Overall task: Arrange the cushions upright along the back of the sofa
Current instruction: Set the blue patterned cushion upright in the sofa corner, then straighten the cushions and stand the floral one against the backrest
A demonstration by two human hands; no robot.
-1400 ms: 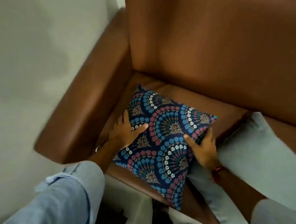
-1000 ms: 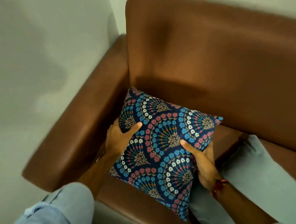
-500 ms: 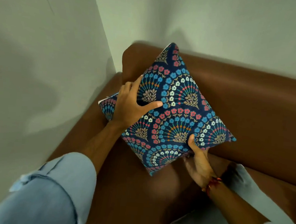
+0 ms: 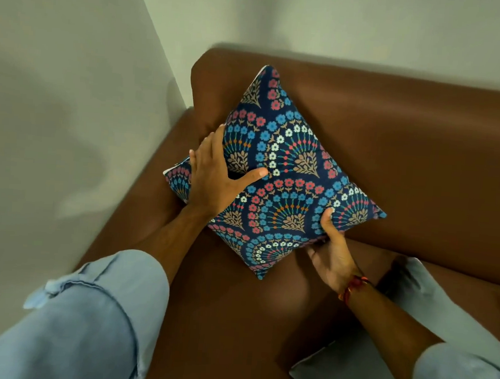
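Here your left hand (image 4: pixel 214 178) lies flat on the patterned cushion (image 4: pixel 285 174), fingers together over its upper left edge and thumb splayed wide across the front face. The cushion stands on one corner like a diamond in the corner of the brown sofa (image 4: pixel 422 160), against the backrest. Your right hand (image 4: pixel 331 251) grips its lower right edge, thumb on the front, the other fingers curled underneath. A pale grey cushion (image 4: pixel 410 336) lies flat under your right forearm.
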